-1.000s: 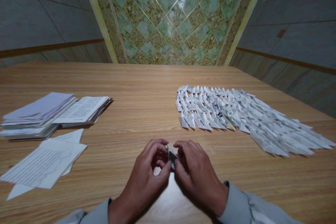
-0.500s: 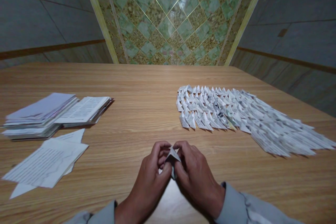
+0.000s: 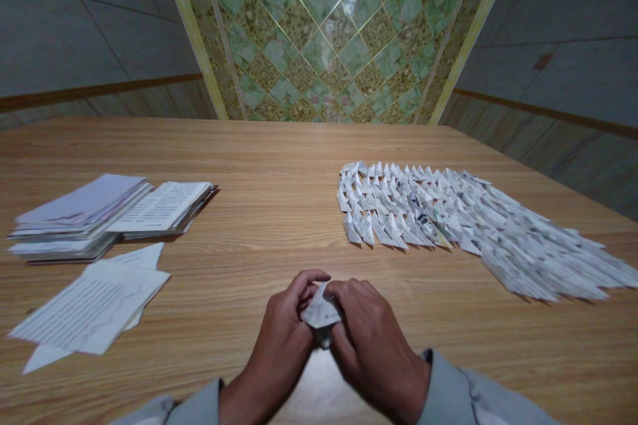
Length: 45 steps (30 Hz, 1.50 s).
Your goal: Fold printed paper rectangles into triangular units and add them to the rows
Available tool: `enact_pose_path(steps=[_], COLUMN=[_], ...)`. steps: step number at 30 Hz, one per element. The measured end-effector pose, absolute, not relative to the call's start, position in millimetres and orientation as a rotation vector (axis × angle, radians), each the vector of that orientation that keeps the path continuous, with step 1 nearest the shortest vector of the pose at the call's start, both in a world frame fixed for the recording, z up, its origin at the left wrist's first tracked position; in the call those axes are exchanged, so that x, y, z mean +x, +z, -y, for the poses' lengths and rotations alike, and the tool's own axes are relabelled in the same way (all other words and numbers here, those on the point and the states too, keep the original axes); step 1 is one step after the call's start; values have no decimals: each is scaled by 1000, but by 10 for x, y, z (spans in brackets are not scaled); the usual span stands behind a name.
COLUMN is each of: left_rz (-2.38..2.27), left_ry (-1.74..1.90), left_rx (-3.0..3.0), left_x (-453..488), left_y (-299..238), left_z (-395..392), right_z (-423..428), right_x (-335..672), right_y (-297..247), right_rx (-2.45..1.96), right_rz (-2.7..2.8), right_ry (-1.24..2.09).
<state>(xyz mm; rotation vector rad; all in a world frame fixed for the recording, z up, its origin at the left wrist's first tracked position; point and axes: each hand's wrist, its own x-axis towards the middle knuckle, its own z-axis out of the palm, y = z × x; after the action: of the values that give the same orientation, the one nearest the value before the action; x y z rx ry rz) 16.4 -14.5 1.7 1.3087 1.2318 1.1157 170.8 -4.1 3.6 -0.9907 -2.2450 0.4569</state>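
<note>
Between my two hands, low over the near middle of the table, is a small folded piece of printed paper (image 3: 320, 311) with a raised peak. My left hand (image 3: 288, 331) grips its left side, index finger curved above it and thumb below. My right hand (image 3: 367, 332) pinches the right side, with the index finger pressed near the peak and the thumb underneath. Parts of the paper's lower folds are hidden by the fingers. Beyond my right hand, rows of folded paper boats (image 3: 399, 202) lie close together.
On the left are a thick stack of papers (image 3: 80, 209), a smaller stack of printed sheets (image 3: 162, 207), and loose printed sheets (image 3: 94, 305) nearer me. The wooden table (image 3: 269, 166) reaches back to a tiled wall (image 3: 319, 46).
The folded paper has turned and now shows a broader face toward me, wider to the left. My right index finger has moved onto it near the peak. The view has shifted slightly.
</note>
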Motion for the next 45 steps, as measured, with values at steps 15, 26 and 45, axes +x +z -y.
enact_pose_path(steps=[15,26,45], left_rz=[-1318,-1256,-1166], left_ry=[1329,1208,1157], left_rx=[1835,1953,1324], left_x=[-15,4,51], left_y=[-9,-42,94], left_z=[194,239,205], right_z=[5,-34,-59], right_x=[1777,1759,1796], right_y=[115,163,134], right_rx=[-1036,-950,-964], right_rz=[1855,1631,1495], right_ry=[1005,1285,1286])
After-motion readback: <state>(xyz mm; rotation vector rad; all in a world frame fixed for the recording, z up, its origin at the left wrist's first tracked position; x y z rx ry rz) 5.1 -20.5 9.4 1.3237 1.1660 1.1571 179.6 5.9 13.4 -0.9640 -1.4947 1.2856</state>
